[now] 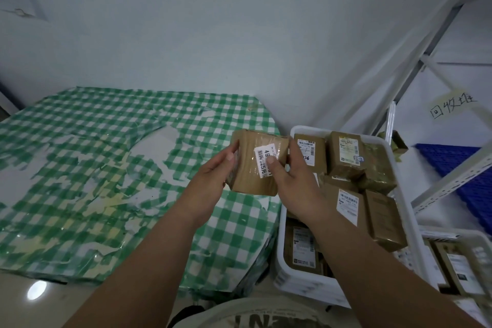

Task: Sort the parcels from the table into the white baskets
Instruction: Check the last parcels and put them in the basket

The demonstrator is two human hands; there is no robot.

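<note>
Both hands hold one brown parcel [255, 165] up in the air above the right edge of the tabletop [93, 168], just beside the nearer white basket [292, 269]. The left hand [213, 176] cups the parcel's left side with fingers curled round its edge, while the right hand [290, 178] grips the right side, its thumb pressed flat on the white label [262, 161] stuck to the face turned toward the camera. The label's print is partly covered by that thumb, so only a few characters show. The step in hand looks like checking the label before deciding which basket this parcel belongs in (the turned-up face and the thumb on the sticker suggest reading rather than placing). The nearer basket already holds a good many brown parcels, several with labels up, stacked unevenly toward its far end; a second white basket [479, 245] sits further right, near the frame's corner, with a few parcels in it too. No other parcels are visible on the green checked cloth covering the tabletop, so this may be among the last to sort. Next, the parcel must be carried right over the chosen basket's rim and set into a gap or on the pile, low enough that it does not slide off the leaning boxes.
</note>
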